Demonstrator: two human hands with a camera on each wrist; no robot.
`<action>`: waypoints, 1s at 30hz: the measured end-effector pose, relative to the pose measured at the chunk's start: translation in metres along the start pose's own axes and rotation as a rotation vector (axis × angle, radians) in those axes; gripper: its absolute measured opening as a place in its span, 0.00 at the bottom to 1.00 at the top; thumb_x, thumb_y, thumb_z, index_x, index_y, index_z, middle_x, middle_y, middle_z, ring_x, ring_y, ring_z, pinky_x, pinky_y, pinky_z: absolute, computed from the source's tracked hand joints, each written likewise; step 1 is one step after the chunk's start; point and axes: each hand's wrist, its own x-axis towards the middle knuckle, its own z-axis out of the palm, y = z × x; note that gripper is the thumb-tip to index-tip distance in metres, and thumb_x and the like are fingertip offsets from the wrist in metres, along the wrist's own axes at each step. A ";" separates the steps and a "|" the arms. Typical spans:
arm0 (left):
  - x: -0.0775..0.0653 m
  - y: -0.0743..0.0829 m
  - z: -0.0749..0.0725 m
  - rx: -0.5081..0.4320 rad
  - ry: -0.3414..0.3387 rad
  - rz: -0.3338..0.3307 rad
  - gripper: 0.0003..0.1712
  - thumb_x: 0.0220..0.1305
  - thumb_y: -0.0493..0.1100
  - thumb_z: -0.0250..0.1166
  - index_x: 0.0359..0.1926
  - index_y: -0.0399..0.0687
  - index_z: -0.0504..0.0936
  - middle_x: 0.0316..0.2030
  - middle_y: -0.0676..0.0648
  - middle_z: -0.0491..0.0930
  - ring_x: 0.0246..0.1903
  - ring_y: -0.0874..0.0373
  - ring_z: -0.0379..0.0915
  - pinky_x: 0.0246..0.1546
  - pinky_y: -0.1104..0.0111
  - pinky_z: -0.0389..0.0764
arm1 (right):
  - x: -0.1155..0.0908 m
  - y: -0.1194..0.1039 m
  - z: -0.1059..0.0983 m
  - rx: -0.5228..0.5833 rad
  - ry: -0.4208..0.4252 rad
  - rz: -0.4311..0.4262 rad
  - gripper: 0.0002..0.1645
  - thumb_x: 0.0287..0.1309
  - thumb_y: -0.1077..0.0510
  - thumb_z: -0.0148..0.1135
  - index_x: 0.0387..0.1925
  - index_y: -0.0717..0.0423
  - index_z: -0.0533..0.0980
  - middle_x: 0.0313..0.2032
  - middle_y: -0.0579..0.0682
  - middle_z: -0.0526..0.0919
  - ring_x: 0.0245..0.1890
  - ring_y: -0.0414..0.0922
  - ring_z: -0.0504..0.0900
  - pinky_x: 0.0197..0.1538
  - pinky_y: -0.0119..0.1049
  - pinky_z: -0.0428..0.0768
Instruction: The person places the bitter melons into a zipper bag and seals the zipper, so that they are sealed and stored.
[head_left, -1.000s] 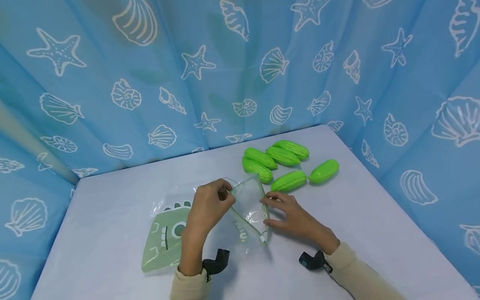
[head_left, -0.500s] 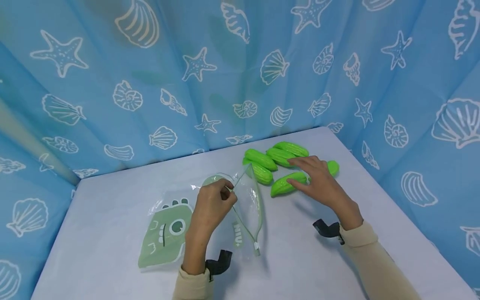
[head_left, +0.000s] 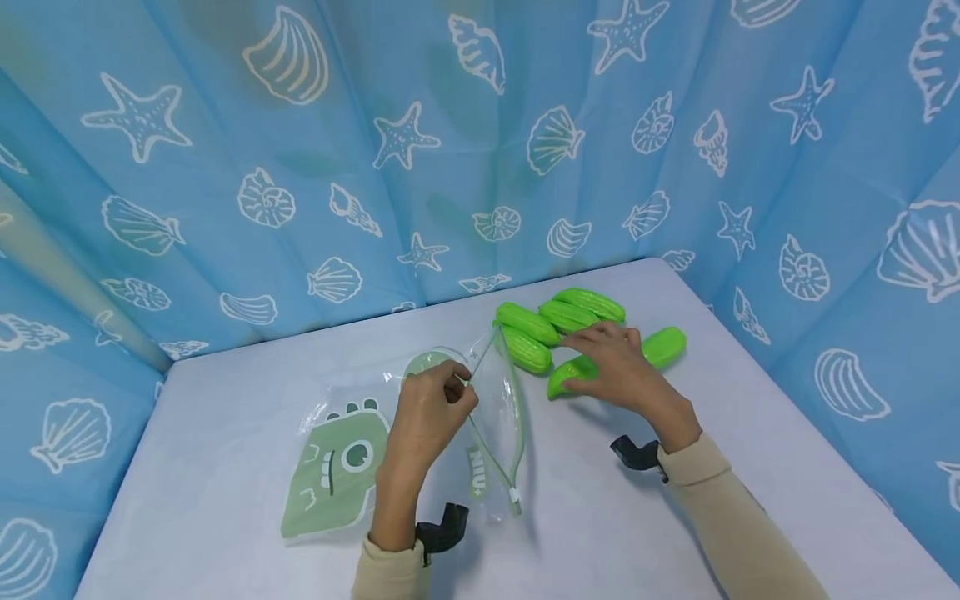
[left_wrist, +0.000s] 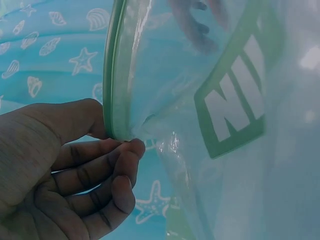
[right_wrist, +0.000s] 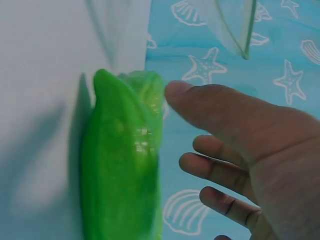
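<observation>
A curtained booth, apparently a recording set: a blue curtain (head_left: 450,183) printed with white shells and starfish hangs from nine o'clock through twelve to three, closely walling in a white desk (head_left: 585,517), while black wrist cameras (head_left: 442,533) sit toward six and four. What building holds it cannot be told.

Your free lane over the tabletop (head_left: 573,508) at lower center, clear bag (head_left: 477,472) in your way mid-frame, green vegetables (head_left: 528,350) blocking right of center, curtain (head_left: 450,167) behind.
</observation>
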 end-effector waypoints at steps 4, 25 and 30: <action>0.001 -0.002 -0.001 -0.002 0.000 0.002 0.06 0.57 0.31 0.67 0.37 0.36 0.86 0.23 0.49 0.81 0.21 0.63 0.74 0.21 0.71 0.77 | 0.000 0.000 0.006 -0.028 -0.032 0.005 0.38 0.48 0.45 0.79 0.60 0.53 0.79 0.60 0.54 0.78 0.58 0.55 0.68 0.47 0.54 0.59; -0.002 -0.010 -0.011 -0.020 0.043 -0.014 0.06 0.57 0.31 0.68 0.37 0.38 0.86 0.23 0.49 0.81 0.22 0.62 0.75 0.22 0.70 0.77 | -0.009 -0.009 -0.016 0.000 0.282 -0.060 0.29 0.46 0.50 0.79 0.48 0.60 0.84 0.42 0.56 0.86 0.39 0.51 0.74 0.37 0.48 0.60; 0.000 -0.010 -0.012 -0.032 0.043 0.003 0.06 0.57 0.31 0.67 0.38 0.36 0.86 0.23 0.48 0.82 0.22 0.61 0.76 0.23 0.70 0.78 | -0.011 -0.019 -0.035 0.193 0.376 0.016 0.24 0.49 0.55 0.77 0.49 0.60 0.83 0.31 0.51 0.79 0.34 0.46 0.70 0.41 0.47 0.61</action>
